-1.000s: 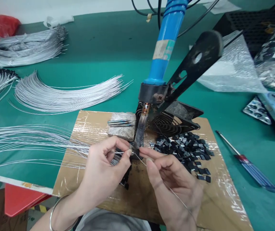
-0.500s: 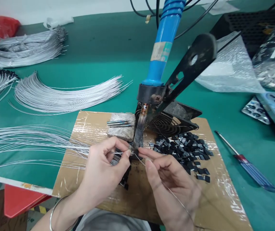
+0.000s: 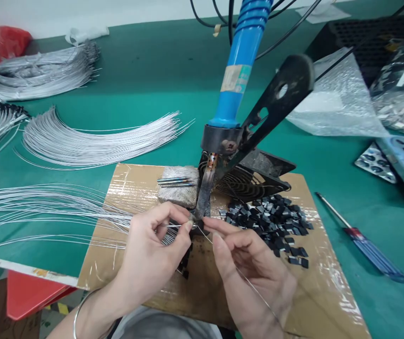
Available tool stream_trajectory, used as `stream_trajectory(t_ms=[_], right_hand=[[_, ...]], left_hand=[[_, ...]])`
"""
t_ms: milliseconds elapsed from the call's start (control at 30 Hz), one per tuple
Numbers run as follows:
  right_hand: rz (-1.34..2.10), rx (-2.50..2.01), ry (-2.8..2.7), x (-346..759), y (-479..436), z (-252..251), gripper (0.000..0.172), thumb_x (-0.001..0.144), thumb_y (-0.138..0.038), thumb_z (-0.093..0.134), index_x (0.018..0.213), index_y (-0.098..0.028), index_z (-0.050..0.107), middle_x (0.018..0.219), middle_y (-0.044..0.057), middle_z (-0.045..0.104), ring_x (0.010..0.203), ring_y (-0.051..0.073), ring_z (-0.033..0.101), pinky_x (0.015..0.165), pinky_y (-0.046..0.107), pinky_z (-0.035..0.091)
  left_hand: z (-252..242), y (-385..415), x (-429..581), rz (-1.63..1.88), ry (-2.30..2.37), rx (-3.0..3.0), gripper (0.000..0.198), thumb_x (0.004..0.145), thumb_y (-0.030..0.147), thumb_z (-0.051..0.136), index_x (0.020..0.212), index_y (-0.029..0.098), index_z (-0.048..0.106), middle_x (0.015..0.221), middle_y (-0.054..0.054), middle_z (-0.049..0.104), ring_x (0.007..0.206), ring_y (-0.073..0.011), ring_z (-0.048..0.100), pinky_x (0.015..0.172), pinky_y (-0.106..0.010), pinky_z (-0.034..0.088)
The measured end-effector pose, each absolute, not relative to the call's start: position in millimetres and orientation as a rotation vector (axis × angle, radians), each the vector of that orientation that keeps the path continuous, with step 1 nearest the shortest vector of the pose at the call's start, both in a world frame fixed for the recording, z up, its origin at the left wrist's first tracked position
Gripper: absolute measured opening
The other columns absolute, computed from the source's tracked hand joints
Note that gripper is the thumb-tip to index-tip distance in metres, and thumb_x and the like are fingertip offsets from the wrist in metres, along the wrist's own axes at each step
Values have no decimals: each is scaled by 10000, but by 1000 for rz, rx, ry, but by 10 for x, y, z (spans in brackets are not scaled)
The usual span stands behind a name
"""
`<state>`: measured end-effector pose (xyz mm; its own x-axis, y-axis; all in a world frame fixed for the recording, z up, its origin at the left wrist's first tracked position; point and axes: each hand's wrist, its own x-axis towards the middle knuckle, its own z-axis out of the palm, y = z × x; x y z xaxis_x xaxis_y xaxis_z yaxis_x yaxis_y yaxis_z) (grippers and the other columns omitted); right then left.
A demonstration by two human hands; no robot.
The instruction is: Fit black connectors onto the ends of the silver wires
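Observation:
A blue-handled soldering iron (image 3: pixel 232 89) points down in a black metal stand (image 3: pixel 279 99). My left hand (image 3: pixel 155 249) is closed in a pinch just left of the iron's tip, on a thin white wire (image 3: pixel 173 226). The wire's end by the tip is too small to make out. My right hand (image 3: pixel 254 273) holds a thin strand of solder wire (image 3: pixel 260 294) between thumb and fingers. That strand crosses the palm and runs up to the tip. Beneath the left hand, a few black connectors (image 3: pixel 185 274) lie partly hidden.
Loose black connectors (image 3: pixel 268 221) are heaped on the cardboard (image 3: pixel 322 292) at right. Spare tips rest on a grey block (image 3: pixel 177 195), beside a black fan (image 3: pixel 254 181). White wire bundles (image 3: pixel 92 143) lie at left. A screwdriver (image 3: pixel 371 254) lies far right.
Both hands stay nearly still at the iron's tip. My right thumb has shifted slightly left along the solder wire.

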<state>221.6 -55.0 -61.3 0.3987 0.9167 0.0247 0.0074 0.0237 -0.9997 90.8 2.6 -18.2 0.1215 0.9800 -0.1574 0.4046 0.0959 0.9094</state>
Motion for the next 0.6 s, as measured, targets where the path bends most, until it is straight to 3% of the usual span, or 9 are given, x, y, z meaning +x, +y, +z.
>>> stream_trajectory(t_ms=[300, 600], right_hand=[[795, -1396, -980, 2194, -543, -618, 181, 881, -193, 698, 728, -221, 606, 1058, 56, 798, 930, 183, 777, 826, 253, 613], [763, -1437, -999, 2193, -567, -627, 194, 884, -218, 686, 713, -222, 595, 1040, 70, 801, 912, 192, 776, 828, 284, 603]], left_hand=[[-171, 41, 916, 777, 1438, 1484, 138, 828, 185, 621, 695, 163, 650, 799, -41, 717, 713, -161, 642, 504, -235, 352], [-181, 28, 905, 750, 1427, 1473, 122, 817, 183, 617, 700, 160, 644, 799, -48, 706, 794, -200, 674, 596, -259, 438]])
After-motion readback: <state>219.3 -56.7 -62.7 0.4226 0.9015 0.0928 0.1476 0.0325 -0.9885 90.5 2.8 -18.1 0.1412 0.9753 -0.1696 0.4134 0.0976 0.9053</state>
